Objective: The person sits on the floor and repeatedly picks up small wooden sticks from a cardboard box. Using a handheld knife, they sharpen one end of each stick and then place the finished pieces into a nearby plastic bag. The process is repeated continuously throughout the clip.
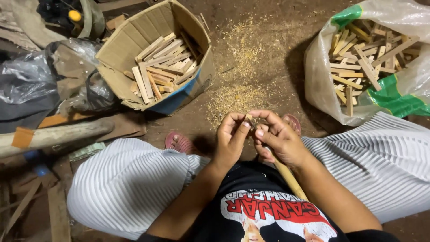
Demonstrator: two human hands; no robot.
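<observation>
Wood sliver (247, 117), small and pale, sits pinched between the fingertips of both hands above the lap. Left hand (230, 141) has its grip clamped on it; right hand (278, 140) also holds a wooden handle (289, 177). Cardboard box (121, 49) and plastic sack (320, 76) of wood strips stand on the dirt floor (251, 67).

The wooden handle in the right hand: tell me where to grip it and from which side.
Grip the handle on its bare middle, just below the right hand, coming from the person's right. It is a round, slim stick slanting from the hands down toward the lap, so fingers can wrap it there. Its upper end is hidden in the fist, with the left hand close by; its lower end lies against the shirt.
</observation>
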